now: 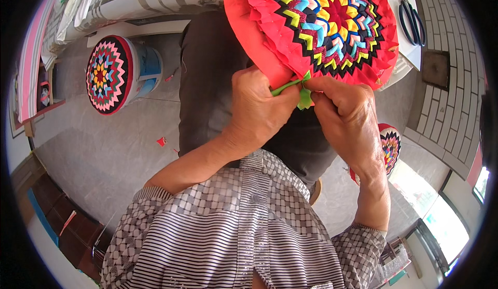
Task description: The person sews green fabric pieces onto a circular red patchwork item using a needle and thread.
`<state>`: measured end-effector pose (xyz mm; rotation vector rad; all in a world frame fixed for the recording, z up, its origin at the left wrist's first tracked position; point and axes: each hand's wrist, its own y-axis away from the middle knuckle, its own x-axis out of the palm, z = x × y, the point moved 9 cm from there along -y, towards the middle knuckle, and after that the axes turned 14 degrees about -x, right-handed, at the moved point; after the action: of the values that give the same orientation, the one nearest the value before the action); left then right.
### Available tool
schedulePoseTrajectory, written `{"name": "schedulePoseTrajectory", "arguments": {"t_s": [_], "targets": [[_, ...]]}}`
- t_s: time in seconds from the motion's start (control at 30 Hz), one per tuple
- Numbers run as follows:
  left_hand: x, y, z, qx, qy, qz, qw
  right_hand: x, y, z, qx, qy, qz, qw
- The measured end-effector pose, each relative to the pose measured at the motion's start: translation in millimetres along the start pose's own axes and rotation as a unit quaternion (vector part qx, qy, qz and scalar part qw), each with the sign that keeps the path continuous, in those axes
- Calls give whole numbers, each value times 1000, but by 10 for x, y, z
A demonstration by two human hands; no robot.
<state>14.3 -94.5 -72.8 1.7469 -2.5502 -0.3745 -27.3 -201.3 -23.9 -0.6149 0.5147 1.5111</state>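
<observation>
A round red patchwork cushion cover [249, 28] rests at the edge of my lap. Folded cloth points in yellow, blue, black, pink and lime form a star pattern on it. Just below its near rim, my left hand [258, 108] grips a narrow green fabric piece [305, 97], part of which is rolled or folded under the thumb. My right hand [342, 110] pinches the other side of the same green piece between thumb and fingers. The fingertips hide much of the fold. Whether a needle is held cannot be seen.
Dark-handled scissors [412, 22] lie on a white surface at right. A bucket [146, 69] topped by a patterned cushion [104, 75] stands on the floor at left. Another patterned cushion [389, 149] is beyond my right forearm. A red scrap [162, 141] lies on the floor.
</observation>
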Motion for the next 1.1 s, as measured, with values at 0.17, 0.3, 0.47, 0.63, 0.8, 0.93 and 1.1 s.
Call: {"name": "schedulePoseTrajectory", "arguments": {"t_s": [0.17, 0.3, 0.47, 0.63, 0.8, 0.93, 1.1], "targets": [[61, 43, -144, 77, -50, -28, 995, 10, -40, 14, -55, 83, -20, 995], [58, -42, 167, -70, 61, 37, 995, -78, 45, 469, -111, 281, -72, 951], [143, -72, 222, -202, 207, 78, 954, 471, 642, 107, -62, -5, -136, 989], [89, -52, 97, -194, 222, 79, 952, 1066, 396, -695, 119, -568, -249, 776], [110, -18, 108, -213, 231, 85, 946, 1195, 122, -499, 54, -891, -224, 391], [104, 12, 111, -199, 231, 68, 950, 1176, 118, -667, 118, -868, -263, 404], [138, -15, 63, -171, 242, 75, 952, 1267, 85, -801, 88, -852, -261, 446]]}}
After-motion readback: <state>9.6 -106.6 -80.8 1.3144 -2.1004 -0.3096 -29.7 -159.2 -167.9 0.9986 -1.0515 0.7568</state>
